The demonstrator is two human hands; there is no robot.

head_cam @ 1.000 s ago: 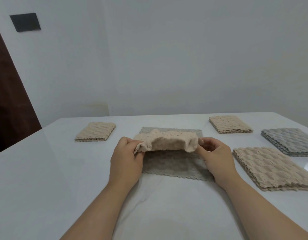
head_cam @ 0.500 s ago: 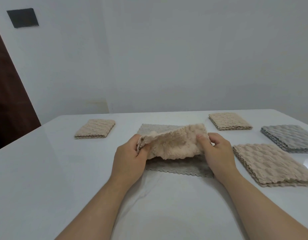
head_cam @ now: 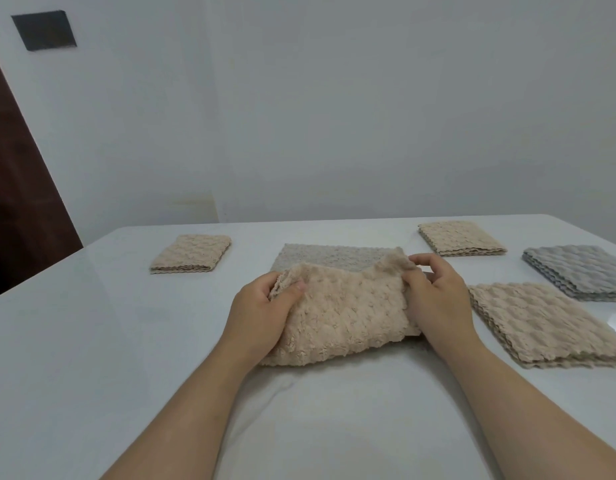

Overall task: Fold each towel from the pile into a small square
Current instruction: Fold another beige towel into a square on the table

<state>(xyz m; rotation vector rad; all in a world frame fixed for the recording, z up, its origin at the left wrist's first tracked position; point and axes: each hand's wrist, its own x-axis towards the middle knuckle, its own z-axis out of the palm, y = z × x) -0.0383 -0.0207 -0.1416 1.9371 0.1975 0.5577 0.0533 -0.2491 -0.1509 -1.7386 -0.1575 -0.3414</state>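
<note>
A fluffy beige towel lies doubled over in the middle of the white table. My left hand pinches its upper left corner between thumb and fingers. My right hand pinches the upper right corner. Under it lies a flat grey towel, with only its far strip showing.
A folded beige towel lies at the back left. Another folded beige stack sits at the back right. Right of my hands are a pile of beige towels and a pile of grey towels. A dark door stands left.
Both hands have drawn the beige towel's far edge toward me, so it now covers most of the grey towel. The towel has gone from a raised strip to a doubled sheet.
</note>
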